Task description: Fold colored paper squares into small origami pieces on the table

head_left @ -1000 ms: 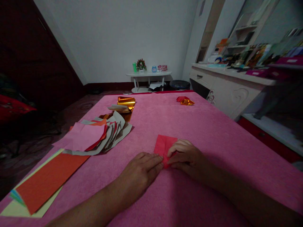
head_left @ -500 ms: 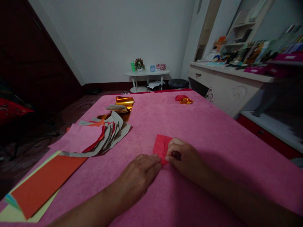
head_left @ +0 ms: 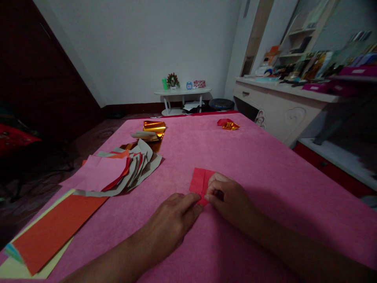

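A small piece of folded red paper (head_left: 198,179) lies on the pink cloth in front of me, with crease lines running along it. At its lower left edge, my left hand (head_left: 176,214) has thumb and index finger closed on the paper. From the other side, my right hand (head_left: 226,193) pinches the paper's right part, its fingers curled and the thumb tip on the lower fold. Both sets of fingertips are close together and cover the paper's lower end.
To the left lie a fanned stack of pink and grey sheets (head_left: 97,171), orange paper (head_left: 59,230) and a shiny gold roll (head_left: 154,127). Folded red and gold pieces (head_left: 230,125) rest at the far right. Beyond stand a small white table (head_left: 182,92) and a dresser (head_left: 277,102).
My left thumb and index finger have shifted slightly on the paper's lower edge. The right hand keeps nearly the same pinch, and the whole view has drifted a little.
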Available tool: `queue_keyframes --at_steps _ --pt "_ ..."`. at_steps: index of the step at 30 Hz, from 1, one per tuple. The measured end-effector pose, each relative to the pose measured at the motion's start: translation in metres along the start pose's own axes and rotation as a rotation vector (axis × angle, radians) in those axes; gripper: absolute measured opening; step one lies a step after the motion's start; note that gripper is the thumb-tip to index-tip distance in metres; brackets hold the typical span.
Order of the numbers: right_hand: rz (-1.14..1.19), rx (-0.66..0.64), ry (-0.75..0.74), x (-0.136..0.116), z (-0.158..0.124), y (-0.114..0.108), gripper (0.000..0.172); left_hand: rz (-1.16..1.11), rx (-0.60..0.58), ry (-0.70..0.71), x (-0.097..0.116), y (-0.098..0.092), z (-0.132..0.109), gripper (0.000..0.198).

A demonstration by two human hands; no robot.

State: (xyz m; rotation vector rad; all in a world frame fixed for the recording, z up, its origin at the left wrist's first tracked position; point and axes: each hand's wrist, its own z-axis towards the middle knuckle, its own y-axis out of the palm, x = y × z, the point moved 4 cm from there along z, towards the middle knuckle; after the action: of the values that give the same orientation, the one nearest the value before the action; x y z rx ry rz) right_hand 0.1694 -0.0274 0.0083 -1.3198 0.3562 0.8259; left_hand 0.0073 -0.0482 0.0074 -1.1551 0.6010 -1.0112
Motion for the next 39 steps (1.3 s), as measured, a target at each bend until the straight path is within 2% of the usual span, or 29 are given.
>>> queue_keyframes --at_steps 3,16,26,34,39 --pt "-0.006 0.008 0.003 0.001 0.000 0.001 0.017 -0.009 -0.018 -0.001 -0.001 0.001 -0.002 0.035" --pt "-0.014 -0.002 0.004 -0.001 0.000 0.000 0.017 -0.003 0.041 0.033 0.000 0.000 0.000 0.033" --pt "-0.014 -0.032 0.031 0.000 0.001 0.000 0.014 -0.026 -0.011 0.047 0.000 0.002 0.002 0.035" --pt "-0.043 -0.050 0.133 0.016 0.002 -0.012 0.020 -0.018 -0.005 0.043 0.001 0.002 0.001 0.036" --pt "-0.012 -0.164 0.297 0.034 0.017 -0.023 0.015 -0.038 0.019 0.038 0.004 -0.004 0.004 0.031"
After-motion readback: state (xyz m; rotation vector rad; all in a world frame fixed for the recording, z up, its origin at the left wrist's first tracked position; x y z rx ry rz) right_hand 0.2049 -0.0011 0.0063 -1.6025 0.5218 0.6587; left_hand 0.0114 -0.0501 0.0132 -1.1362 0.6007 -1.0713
